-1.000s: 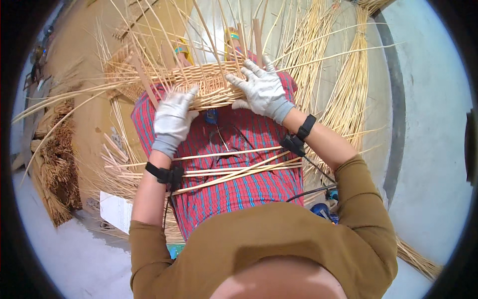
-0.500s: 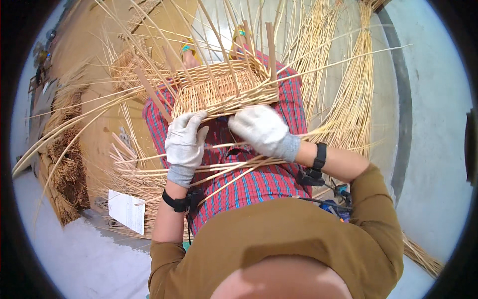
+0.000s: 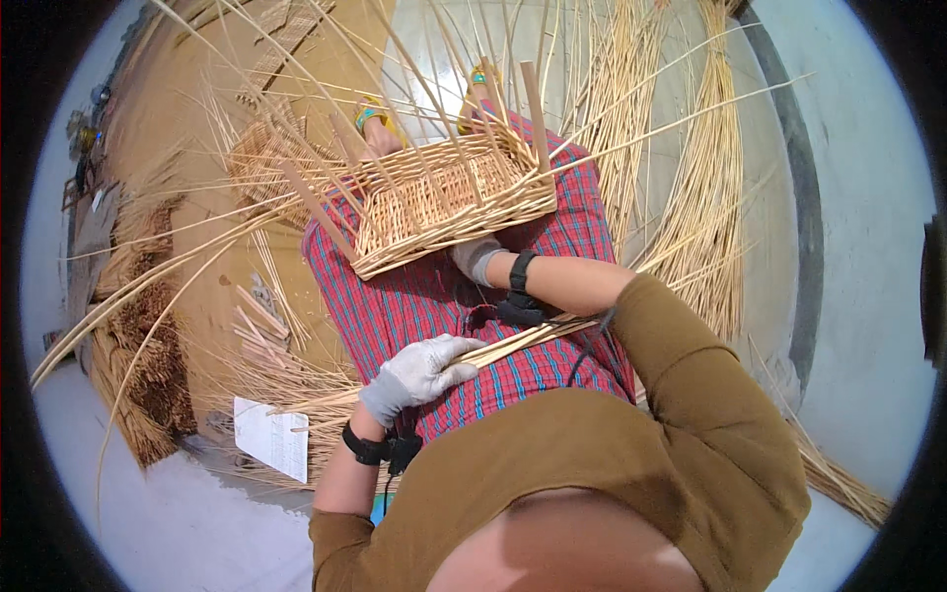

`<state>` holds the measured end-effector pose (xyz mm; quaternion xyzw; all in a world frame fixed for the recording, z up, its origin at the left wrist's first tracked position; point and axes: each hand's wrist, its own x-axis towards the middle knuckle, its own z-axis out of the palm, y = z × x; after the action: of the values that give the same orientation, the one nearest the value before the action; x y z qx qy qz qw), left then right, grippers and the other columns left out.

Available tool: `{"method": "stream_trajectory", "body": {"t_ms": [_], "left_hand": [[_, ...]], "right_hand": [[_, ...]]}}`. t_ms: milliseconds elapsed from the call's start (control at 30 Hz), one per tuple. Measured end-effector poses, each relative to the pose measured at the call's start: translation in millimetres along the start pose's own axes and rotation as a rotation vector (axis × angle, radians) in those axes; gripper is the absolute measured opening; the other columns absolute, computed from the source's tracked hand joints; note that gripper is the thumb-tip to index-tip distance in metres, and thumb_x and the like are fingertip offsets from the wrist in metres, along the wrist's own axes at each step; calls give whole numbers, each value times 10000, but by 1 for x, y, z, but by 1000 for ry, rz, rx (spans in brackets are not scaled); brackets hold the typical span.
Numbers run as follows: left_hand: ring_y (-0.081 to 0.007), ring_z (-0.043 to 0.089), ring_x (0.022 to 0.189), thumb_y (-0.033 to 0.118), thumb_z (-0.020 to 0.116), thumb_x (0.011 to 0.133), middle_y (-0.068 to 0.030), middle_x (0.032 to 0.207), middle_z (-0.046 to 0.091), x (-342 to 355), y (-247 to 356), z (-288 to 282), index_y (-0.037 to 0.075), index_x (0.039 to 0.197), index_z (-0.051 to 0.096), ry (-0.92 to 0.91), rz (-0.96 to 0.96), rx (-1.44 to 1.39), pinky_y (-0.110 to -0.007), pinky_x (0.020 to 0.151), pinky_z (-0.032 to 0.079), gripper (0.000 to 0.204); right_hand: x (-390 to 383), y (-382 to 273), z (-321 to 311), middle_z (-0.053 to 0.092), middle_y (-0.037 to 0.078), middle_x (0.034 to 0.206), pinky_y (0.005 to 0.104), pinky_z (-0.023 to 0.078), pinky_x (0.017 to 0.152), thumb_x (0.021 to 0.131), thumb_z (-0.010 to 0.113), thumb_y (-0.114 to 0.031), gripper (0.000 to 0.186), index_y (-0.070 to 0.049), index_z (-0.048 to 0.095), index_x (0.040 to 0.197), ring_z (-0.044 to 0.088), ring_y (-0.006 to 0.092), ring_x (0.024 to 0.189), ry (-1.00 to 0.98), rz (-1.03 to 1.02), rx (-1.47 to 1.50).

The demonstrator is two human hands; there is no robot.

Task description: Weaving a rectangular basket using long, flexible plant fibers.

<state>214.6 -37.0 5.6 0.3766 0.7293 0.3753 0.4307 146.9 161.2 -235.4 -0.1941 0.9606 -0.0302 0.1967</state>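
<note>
A half-woven wicker basket rests on my knees, tilted, with upright stakes and long rods sticking out of its walls. Several flat wooden slats stand up from its corners. My left hand, in a pale work glove, is closed round a bundle of loose wicker rods lying across my lap. Under the near side of the basket reaches my right hand, gloved as well. Its fingers are hidden behind the basket wall, so what they touch cannot be seen.
Long bundles of pale rods lie on the floor to the right. Another woven piece sits beyond the basket at left, near stacked dark rods. A white paper sheet lies by my left forearm. Long rods stick out widely leftward.
My left hand has left the basket's near rim and moved down to the rods on my lap. My right hand has slid beneath the basket, whose near left corner now sits lower.
</note>
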Motion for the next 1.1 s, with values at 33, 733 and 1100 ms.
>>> {"method": "stream_trajectory", "body": {"t_ms": [33,733,1100], "left_hand": [[-371,652,1016,371,595,968,-199,1086,664,1,-1,-4,57,1255,614,-5,50,-24,-435,874,520,425],[-86,574,655,337,564,1034,-3,769,608,10,-10,-182,72,1005,567,1199,39,-403,-268,580,506,266],[-176,678,850,245,589,1022,-62,975,674,36,-74,-201,41,1212,632,1066,209,-524,-347,776,603,282]], "right_hand": [[-15,4,-21,690,194,1186,470,553,880,895,588,-151,332,-90,695,1203,678,331,1094,-132,2,-44],[-163,112,-350,655,144,818,452,520,730,895,670,-384,281,-106,703,879,659,346,828,600,293,58],[-137,176,-318,724,142,983,412,556,780,941,626,-297,249,-132,694,1115,687,335,900,646,140,249]]}}
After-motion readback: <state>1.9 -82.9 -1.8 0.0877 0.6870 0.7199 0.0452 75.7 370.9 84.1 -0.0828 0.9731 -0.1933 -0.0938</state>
